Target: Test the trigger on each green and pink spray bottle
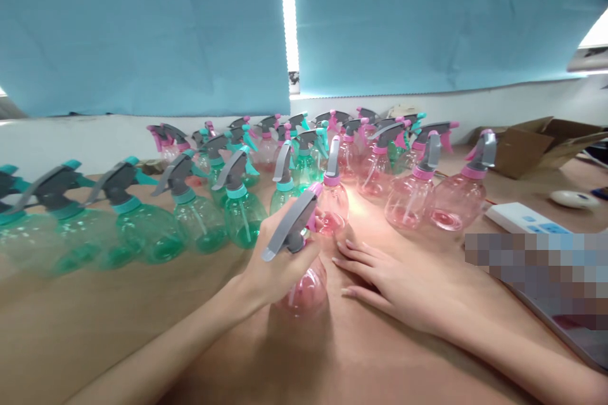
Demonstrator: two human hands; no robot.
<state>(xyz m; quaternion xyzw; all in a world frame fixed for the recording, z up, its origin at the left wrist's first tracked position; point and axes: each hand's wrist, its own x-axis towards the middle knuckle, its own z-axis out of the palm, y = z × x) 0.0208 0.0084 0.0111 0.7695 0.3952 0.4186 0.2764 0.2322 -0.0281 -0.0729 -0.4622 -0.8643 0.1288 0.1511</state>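
My left hand [285, 259] is wrapped round the neck of a pink spray bottle [304, 294] with a grey and pink trigger head. The bottle's clear pink body shows below my fingers, close to the table top; its collar is mostly hidden by the hand. My right hand [384, 278] lies flat on the table to the right of that bottle, fingers stretched out and holding nothing. Just beyond both hands stands another pink spray bottle [335, 202]. A green spray bottle [243, 218] is upright to the left of my left hand.
A row of green spray bottles [154, 234] runs along the left, with several mixed ones behind. More pink bottles [411, 202] stand at right. Farther right are an open cardboard box [532, 145], a white mouse [574, 199], a white box [520, 218] and a blurred-out device.
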